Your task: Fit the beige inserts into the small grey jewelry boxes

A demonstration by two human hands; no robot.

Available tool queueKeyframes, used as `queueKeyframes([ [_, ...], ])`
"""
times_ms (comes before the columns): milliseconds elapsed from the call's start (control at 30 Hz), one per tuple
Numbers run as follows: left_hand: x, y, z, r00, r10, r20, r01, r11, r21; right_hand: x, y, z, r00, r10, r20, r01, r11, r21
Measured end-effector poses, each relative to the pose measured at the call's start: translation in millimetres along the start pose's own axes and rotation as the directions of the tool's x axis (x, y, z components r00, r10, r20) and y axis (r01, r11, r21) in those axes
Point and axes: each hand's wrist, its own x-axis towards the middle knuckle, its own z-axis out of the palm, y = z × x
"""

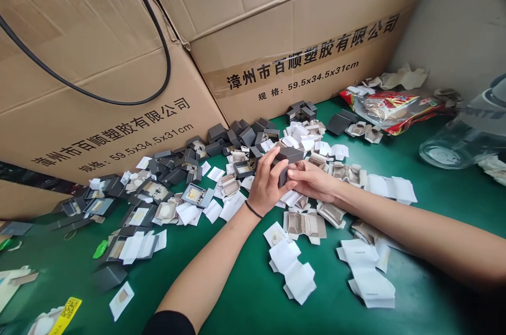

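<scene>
A small dark grey box [290,154] is held between my two hands above the middle of the littered table. My left hand [265,181], with a black band at the wrist, wraps its fingers around the box's left side. From the right, my right hand [310,179] grips the near side of the same box with thumb and fingers. The box's lower part is mostly covered by my fingers. Beneath and around both hands lie unfolded white card inserts [292,269] and more dark grey boxes [197,195], several of them open.
Large cardboard cartons [316,24] wall off the back, with a black cable [168,68] hanging in front. A red snack bag [395,108] and a clear plastic bottle [446,150] stand at right. A yellow label [67,314] lies front left on the green tabletop [221,277].
</scene>
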Motion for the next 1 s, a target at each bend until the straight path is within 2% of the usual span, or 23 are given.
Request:
queueKeyframes([
  [100, -0.4, -3.7, 0.0, 0.998, 0.059, -0.037, -0.060, 0.998, -0.035, -1.0, -0.1, -0.7, 0.997, 0.055, 0.060, -0.056, 0.998, 0.000],
  [200, -0.4, -4.2, -0.2, 0.994, 0.080, -0.074, -0.085, 0.994, -0.065, -1.7, 2.0, -1.8, 0.998, 0.055, 0.023, -0.056, 0.998, 0.022],
  [333, 0.0, -1.1, -0.8, 0.997, 0.026, -0.070, -0.032, 0.996, -0.080, -1.6, 4.7, -2.0, 0.998, 0.035, -0.046, -0.033, 0.998, 0.046],
  [500, 2.2, 2.7, -0.8, 0.999, -0.034, -0.039, 0.029, 0.991, -0.133, -4.3, 0.3, 1.8, 0.997, 0.071, -0.009, -0.071, 0.997, -0.030],
  [633, 1.8, 2.8, -0.3, 0.999, 0.040, -0.037, -0.046, 0.980, -0.191, -7.4, -5.8, 5.2, 0.994, 0.079, 0.071, -0.076, 0.996, -0.042],
  [767, -0.1, 1.8, 0.8, 0.990, 0.136, -0.024, -0.138, 0.972, -0.188, -7.1, -4.7, 4.4, 0.998, 0.049, 0.030, -0.050, 0.999, 0.020],
  [1000, 1.2, 0.6, 3.7, 0.988, 0.147, -0.043, -0.152, 0.969, -0.197, -2.4, 3.8, 1.3, 0.999, 0.009, 0.034, -0.014, 0.987, 0.161],
])
